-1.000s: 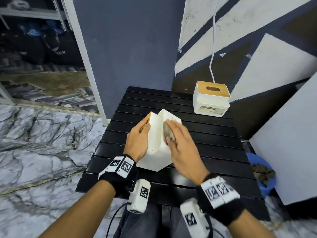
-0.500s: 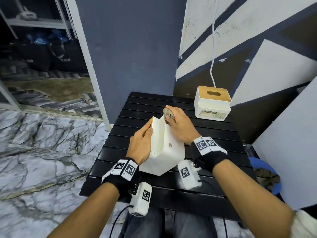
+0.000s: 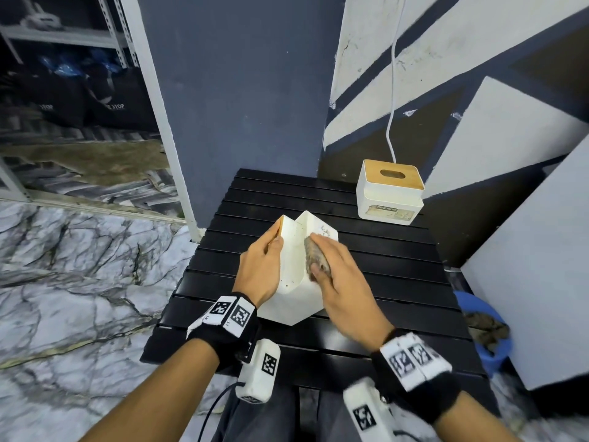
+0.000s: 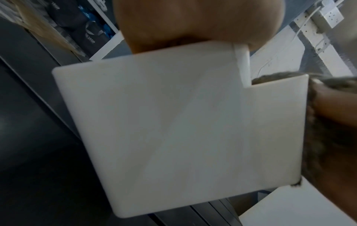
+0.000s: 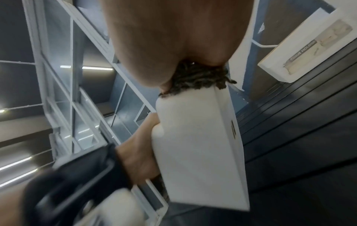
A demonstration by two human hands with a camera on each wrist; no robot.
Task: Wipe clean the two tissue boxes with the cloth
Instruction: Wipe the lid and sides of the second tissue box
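Note:
A white tissue box is tilted on its side in the middle of the black slatted table. My left hand grips its left edge, fingers curled over the wooden lid side. My right hand presses a crumpled grey-brown cloth against the box's upper right face. A second white tissue box with a wooden lid stands upright at the table's far right corner.
A white cable hangs down the painted wall behind the far box. A blue bowl with dark rags sits on the floor right of the table, beside a white panel. Marble floor lies to the left.
My right hand with the cloth has slid from the box's far top edge back down toward me along its face. The left hand keeps its hold.

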